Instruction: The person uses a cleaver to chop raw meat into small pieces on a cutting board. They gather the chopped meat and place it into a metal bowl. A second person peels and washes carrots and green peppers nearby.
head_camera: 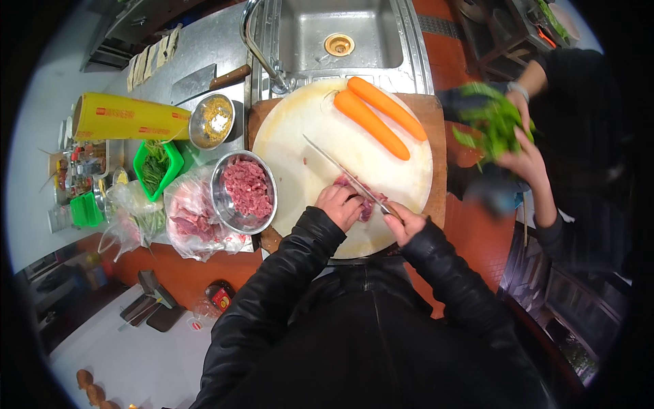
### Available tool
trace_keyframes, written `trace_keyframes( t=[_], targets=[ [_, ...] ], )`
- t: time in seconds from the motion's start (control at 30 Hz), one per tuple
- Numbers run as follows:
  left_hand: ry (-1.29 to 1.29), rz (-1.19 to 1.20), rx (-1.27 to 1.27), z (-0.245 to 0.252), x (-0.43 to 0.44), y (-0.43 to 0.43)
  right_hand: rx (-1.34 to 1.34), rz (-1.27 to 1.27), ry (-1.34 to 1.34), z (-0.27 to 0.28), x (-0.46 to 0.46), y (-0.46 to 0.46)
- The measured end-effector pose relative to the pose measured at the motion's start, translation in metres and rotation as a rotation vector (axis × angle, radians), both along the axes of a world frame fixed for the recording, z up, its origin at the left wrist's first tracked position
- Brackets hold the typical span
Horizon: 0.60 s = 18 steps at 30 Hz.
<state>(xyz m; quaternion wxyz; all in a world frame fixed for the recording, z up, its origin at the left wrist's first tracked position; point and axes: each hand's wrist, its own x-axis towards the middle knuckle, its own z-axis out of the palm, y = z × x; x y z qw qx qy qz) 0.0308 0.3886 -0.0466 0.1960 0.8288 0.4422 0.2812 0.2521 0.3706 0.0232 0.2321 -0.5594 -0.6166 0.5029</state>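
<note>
On a round white cutting board point(286, 153), a small piece of raw red meat point(366, 208) lies under the blade of a kitchen knife point(340, 167). My right hand point(406, 223) grips the knife's handle. With bent fingers, my left hand point(340, 206) presses on the meat just left of the blade. Two peeled carrots point(372, 125) rest at the board's upper right. Left of the board stands a steel bowl point(215, 204) of cut raw meat point(248, 187), and beside it is a plastic bag point(190, 212) with more raw meat.
A steel sink point(301, 41) with a faucet point(249, 38) lies beyond the board. To the left are a cleaver point(196, 83), a yellow film roll point(133, 116), a small bowl of chopped seasoning point(216, 121) and a green basket point(177, 162). At right, a co-worker point(577, 128) holds green vegetables point(490, 122).
</note>
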Motion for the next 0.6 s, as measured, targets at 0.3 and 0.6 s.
trace_keyframes(
  t=[0.3,0.6],
  targets=[
    [-0.052,0.011,0.013,-0.008,-0.003,-0.007,-0.234,0.08,-0.164,0.066,0.047,-0.03],
    [-0.025,-0.033,-0.044,-0.01,-0.004,-0.008,-0.017,0.038,-0.088,-0.018,-0.023,0.003]
  ],
)
